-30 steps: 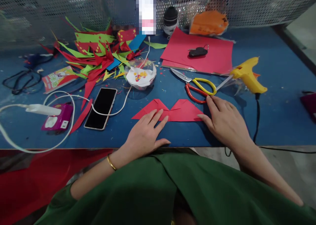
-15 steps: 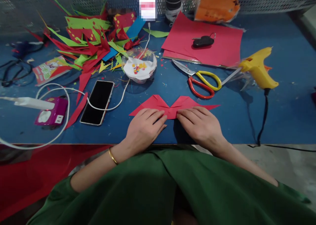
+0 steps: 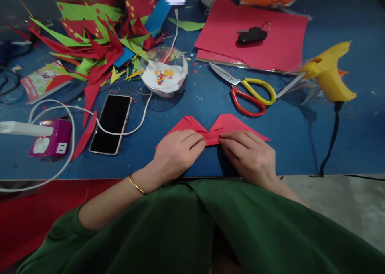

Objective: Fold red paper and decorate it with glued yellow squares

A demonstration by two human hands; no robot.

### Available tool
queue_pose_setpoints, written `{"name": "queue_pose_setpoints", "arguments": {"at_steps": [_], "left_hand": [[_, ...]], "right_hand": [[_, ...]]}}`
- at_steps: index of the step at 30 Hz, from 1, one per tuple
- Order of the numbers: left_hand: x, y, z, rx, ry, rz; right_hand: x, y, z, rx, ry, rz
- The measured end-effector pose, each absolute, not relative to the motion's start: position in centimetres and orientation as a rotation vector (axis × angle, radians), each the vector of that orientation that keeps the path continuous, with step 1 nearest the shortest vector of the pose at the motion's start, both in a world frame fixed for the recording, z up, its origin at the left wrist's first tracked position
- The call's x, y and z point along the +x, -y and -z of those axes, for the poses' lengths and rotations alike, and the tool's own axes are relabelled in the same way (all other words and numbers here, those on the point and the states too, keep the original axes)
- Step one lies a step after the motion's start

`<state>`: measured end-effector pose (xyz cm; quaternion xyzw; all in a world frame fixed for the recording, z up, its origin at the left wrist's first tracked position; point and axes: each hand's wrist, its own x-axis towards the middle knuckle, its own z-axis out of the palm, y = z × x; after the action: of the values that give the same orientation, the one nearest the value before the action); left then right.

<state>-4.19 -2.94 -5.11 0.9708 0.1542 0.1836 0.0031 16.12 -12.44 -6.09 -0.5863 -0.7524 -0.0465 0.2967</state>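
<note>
A folded sheet of red paper (image 3: 230, 123) lies near the front edge of the blue table, with two raised peaks and a notch between them. My left hand (image 3: 179, 150) has its fingers closed together on the left part of the paper's lower edge. On the right part, my right hand (image 3: 251, 156) pinches the same edge between thumb and fingers. A short strip of the fold shows between the two hands. My palms hide the paper's lower corners. Beyond the paper lie scissors (image 3: 251, 95) with one red and one yellow handle.
Red sheets (image 3: 279, 41) with a car key (image 3: 252, 35) on them lie at the back. A yellow glue gun (image 3: 329, 73) stands right. To the left are a phone (image 3: 111, 123), a purple power adapter (image 3: 55, 140), a clear bowl (image 3: 164, 87) and paper scraps (image 3: 87, 11).
My view has tilted down and come closer. Both hands stay on the red paper; the left fingers cover more of its left side, and the right fingers are curled tighter.
</note>
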Motion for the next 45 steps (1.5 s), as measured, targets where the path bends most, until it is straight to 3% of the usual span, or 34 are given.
{"name": "queue_pose_setpoints", "arguments": {"at_steps": [8,18,45], "left_hand": [[-3.9,3.5,5.3,2.817,-0.616,-0.717],[-4.0,3.1,5.6,2.534,-0.827,-0.652],[-3.3,3.1,5.0,2.614,-0.986,-0.544]], "right_hand": [[15.0,11.8,6.1,-1.565,1.977,-0.032],[14.8,11.2,6.4,-1.723,1.907,-0.120],[14.8,11.1,6.0,-1.827,1.881,-0.134]]}}
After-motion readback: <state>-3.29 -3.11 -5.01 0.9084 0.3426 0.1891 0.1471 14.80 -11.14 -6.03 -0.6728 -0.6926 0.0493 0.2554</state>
